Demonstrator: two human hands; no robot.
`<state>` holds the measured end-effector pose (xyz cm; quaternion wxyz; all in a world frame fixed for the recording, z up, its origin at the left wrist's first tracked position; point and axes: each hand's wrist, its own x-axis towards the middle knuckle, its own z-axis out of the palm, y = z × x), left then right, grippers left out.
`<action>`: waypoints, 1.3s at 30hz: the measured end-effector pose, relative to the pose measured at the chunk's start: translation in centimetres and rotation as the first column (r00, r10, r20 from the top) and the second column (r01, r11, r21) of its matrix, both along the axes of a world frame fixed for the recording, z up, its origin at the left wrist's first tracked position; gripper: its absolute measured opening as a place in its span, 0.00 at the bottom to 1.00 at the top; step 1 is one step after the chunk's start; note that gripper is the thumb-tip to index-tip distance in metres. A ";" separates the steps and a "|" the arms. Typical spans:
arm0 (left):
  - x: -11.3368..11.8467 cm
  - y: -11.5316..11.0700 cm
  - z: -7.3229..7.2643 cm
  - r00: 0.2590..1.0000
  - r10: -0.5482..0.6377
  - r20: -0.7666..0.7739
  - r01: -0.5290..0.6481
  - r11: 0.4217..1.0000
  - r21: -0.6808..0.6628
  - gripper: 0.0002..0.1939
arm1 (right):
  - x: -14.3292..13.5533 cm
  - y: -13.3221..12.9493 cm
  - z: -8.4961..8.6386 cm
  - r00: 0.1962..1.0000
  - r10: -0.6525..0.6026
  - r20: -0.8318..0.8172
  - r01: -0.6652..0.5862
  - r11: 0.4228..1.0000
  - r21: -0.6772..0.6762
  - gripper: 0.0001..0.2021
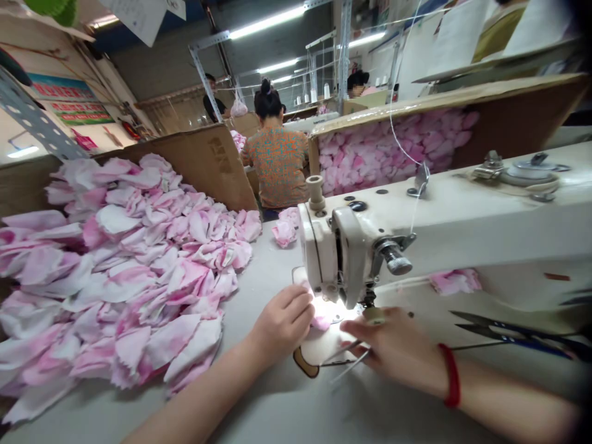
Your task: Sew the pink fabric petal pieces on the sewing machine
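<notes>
**Light pink fabric piece found under the lamp, between the two hands**

A pink fabric piece (320,322) is seen at the needle area of the sewing machine (326,250), on the lit plate. Part of its outline is lost to glare and to the fingers.

The left hand (285,320) is noted at the piece's left side, its fingers curled and drawn close together; whether the cloth is pinched or merely pressed cannot be told. In the right hand (393,342) a slender two-pronged metal tool (346,359) is held low, while the foremost fingertips are brought near the piece's right side.

By comparison with the petal pile (152,265) on the left, the material is judged very light, thin and soft, with enough body for a curl to be kept. Creasing is considered likelier than breakage; edges may be frayed by rough pulling, and stacked layers may slide or be lifted together. Hold is best taken at the outer margin, flat between thumb and fingertip, clear of the needle. Dark-bladed scissors (513,336) are observed well to the right.
</notes>
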<state>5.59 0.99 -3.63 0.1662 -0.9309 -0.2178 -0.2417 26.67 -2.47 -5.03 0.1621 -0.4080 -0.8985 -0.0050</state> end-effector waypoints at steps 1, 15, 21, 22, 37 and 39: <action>-0.2 0.3 0.2 1.000 -0.011 0.019 0.011 1.000 -0.022 0.09 | -0.9 -0.4 -0.3 0.999 0.039 0.004 -0.039 0.996 0.083 0.05; -0.8 1.8 0.0 0.995 -0.098 0.018 0.099 0.993 -0.063 0.09 | -2.9 1.5 0.3 0.996 -0.077 0.053 0.081 0.993 -0.084 0.09; -0.3 1.1 0.6 0.994 -0.097 0.057 0.109 0.954 -0.279 0.14 | -3.6 1.0 -0.6 0.998 -0.008 0.056 0.014 0.995 -0.097 0.09; -0.3 0.6 0.8 0.994 -0.101 0.032 0.106 0.943 -0.317 0.13 | -3.7 0.8 -0.8 0.997 0.045 0.058 -0.039 0.994 -0.098 0.11; 1.6 -1.8 -1.0 0.998 0.023 -0.052 -0.020 0.999 0.042 0.11 | -2.8 -1.5 -0.4 0.995 0.055 -0.088 -0.077 0.959 -0.272 0.10; 1.9 -2.1 -1.2 0.996 0.068 -0.061 -0.067 0.998 0.011 0.12 | -2.7 -1.4 -0.3 0.996 0.046 -0.071 -0.065 0.954 -0.294 0.08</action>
